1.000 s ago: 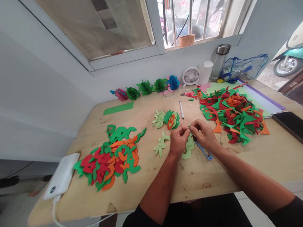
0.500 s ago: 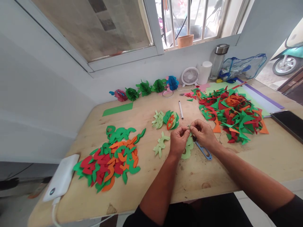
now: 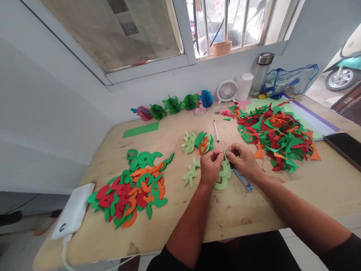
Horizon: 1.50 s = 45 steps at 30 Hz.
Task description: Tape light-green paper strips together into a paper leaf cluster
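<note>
Left of the blue tool [image 3: 241, 179], the left hand [image 3: 211, 165] is pinching pale green paper [image 3: 225, 174]; the right hand [image 3: 242, 162], just beyond the tool, is pinching it too. Uneven pulling could be risking a tear.

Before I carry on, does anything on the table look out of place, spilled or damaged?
Yes: a dark patch on the table, at its near edge left of the arms, looks stained or chipped; I can't tell which. The paper scraps sprawl onto the purple-edged sheet.

Craft workspace: paper scraps [image 3: 278, 133], table [image 3: 175, 203].
</note>
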Available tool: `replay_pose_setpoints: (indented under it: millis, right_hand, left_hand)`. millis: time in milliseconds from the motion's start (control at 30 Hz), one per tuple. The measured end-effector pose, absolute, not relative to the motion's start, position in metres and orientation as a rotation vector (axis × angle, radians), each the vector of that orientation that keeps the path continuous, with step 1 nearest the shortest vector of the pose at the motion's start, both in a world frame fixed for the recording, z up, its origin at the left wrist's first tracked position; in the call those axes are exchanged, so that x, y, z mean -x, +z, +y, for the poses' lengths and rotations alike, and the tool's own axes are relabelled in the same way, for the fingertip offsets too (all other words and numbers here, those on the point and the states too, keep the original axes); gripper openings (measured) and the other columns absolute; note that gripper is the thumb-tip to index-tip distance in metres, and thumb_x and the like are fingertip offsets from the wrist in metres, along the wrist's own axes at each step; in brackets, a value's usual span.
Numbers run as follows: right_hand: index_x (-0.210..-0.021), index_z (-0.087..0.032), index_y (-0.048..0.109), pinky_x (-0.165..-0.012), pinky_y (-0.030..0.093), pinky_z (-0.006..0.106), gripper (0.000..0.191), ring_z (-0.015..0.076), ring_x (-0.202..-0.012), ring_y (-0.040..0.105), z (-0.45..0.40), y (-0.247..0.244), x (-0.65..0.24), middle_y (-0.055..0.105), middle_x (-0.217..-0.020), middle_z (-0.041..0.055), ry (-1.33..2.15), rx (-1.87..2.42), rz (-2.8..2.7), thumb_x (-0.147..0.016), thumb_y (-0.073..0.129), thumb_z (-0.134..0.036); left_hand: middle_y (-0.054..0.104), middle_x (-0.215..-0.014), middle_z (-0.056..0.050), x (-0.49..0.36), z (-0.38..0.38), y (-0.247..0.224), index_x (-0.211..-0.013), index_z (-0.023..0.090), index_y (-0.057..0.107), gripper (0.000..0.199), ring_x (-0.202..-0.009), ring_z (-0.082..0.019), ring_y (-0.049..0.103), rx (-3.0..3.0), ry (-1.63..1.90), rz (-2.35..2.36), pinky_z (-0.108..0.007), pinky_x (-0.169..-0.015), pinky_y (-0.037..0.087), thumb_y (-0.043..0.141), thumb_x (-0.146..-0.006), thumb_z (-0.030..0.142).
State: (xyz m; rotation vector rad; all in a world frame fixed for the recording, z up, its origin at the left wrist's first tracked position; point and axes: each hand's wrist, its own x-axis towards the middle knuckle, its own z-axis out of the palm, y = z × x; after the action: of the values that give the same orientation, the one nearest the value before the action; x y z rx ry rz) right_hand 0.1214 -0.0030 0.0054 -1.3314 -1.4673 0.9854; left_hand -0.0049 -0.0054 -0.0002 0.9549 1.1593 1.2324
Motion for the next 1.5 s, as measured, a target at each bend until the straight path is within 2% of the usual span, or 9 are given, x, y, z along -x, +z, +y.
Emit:
replay_pose_setpoints:
  millis: [133, 300, 533, 833, 1000, 1200, 1500]
  right_hand:
    - [-0.070, -0.019, 0.053, -0.044, 0.032, 0.022, 0.016, 0.0088, -0.048, 0.040, -0.003, 0.009, -0.120, 0.046, -0.055, -0.0047, 1.083, 1.278, -1.413, -0.074, 0.058, -0.033]
    - [-0.070, -0.019, 0.052, -0.043, 0.034, 0.023, 0.021, 0.0089, -0.047, 0.040, -0.003, 0.011, -0.120, 0.044, -0.054, -0.0052, 1.182, 1.274, -1.368, -0.073, 0.058, -0.038]
    - [-0.067, -0.019, 0.051, -0.043, 0.032, 0.022, 0.018, 0.0087, -0.047, 0.039, -0.003, 0.012, -0.120, 0.045, -0.053, -0.0049, 1.105, 1.308, -1.392, -0.073, 0.058, -0.034]
    - [-0.069, -0.018, 0.054, -0.047, 0.034, 0.023, 0.011, 0.0095, -0.051, 0.042, -0.004, 0.009, -0.121, 0.048, -0.056, -0.0040, 0.970, 1.346, -1.487, -0.075, 0.056, -0.028]
    - [-0.086, -0.019, 0.054, -0.043, 0.036, 0.023, 0.021, 0.0102, -0.048, 0.043, -0.006, 0.014, -0.119, 0.046, -0.056, -0.0055, 1.115, 1.276, -1.321, -0.078, 0.055, -0.038]
    - [-0.070, -0.019, 0.053, -0.043, 0.035, 0.022, 0.025, 0.0093, -0.048, 0.041, -0.006, 0.017, -0.120, 0.045, -0.054, -0.0042, 1.154, 1.291, -1.400, -0.076, 0.056, -0.042]
    - [-0.066, -0.019, 0.051, -0.042, 0.031, 0.022, 0.028, 0.0090, -0.047, 0.038, -0.004, 0.015, -0.122, 0.042, -0.052, -0.0048, 1.121, 1.331, -1.373, -0.077, 0.055, -0.044]
  left_hand:
    - [0.060, -0.058, 0.000, 0.006, -0.005, 0.007, -0.064, 0.012, 0.064, 0.017, -0.045, -0.005, 0.049, -0.823, 1.220, 1.116, -0.016, -0.044, 0.038, 0.069, -0.062, 0.028]
    - [0.059, -0.057, 0.001, 0.006, -0.006, 0.009, -0.065, 0.013, 0.064, 0.016, -0.044, -0.005, 0.047, -0.819, 1.188, 1.111, -0.016, -0.042, 0.036, 0.068, -0.062, 0.028]
    - [0.061, -0.059, -0.001, 0.006, -0.006, 0.007, -0.064, 0.013, 0.065, 0.014, -0.049, -0.007, 0.052, -0.941, 1.238, 1.121, -0.018, -0.047, 0.041, 0.068, -0.064, 0.027]
    - [0.061, -0.058, 0.000, 0.006, -0.005, 0.002, -0.065, 0.013, 0.064, 0.013, -0.048, -0.006, 0.051, -0.942, 1.253, 1.150, -0.018, -0.046, 0.041, 0.069, -0.064, 0.025]
    - [0.062, -0.060, 0.000, 0.005, -0.005, -0.001, -0.070, 0.013, 0.065, 0.017, -0.050, -0.008, 0.054, -0.914, 1.244, 1.119, -0.019, -0.049, 0.043, 0.068, -0.066, 0.029]
    - [0.061, -0.061, -0.001, 0.005, -0.006, 0.001, -0.067, 0.013, 0.064, 0.019, -0.051, -0.008, 0.052, -0.937, 1.260, 1.116, -0.018, -0.046, 0.040, 0.069, -0.065, 0.031]
    - [0.055, -0.053, 0.002, 0.006, -0.006, -0.001, -0.066, 0.012, 0.063, 0.025, -0.045, -0.005, 0.043, -1.003, 1.151, 1.070, -0.017, -0.043, 0.033, 0.073, -0.062, 0.035]
